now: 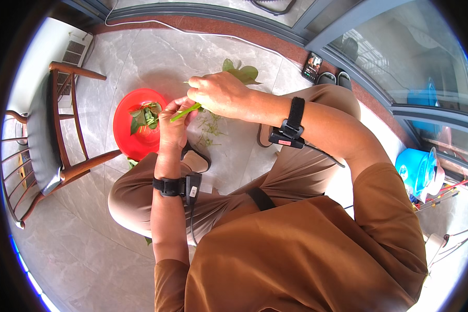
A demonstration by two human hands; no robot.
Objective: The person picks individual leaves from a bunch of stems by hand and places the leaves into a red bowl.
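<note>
My left hand (175,121) holds a green plant stem (186,112) between its thumb and fingers. Over it, my right hand (214,93) has its fingertips pinched close to the stem's upper end, with a thin pale strand at them; leaves (243,74) show just beyond this hand, and whether it holds them is hidden. A red plastic basin (121,124) stands on the floor left of my left hand, with green leaves and stem pieces (148,116) in it. Thin green peelings (210,132) lie scattered on the tiles below my hands.
A wooden chair with a black seat (43,132) stands at the left. A white cable (171,27) runs along the door sill. A phone (312,67) leans by slippers (327,78) near the glass door. A blue bucket (413,169) is at the right.
</note>
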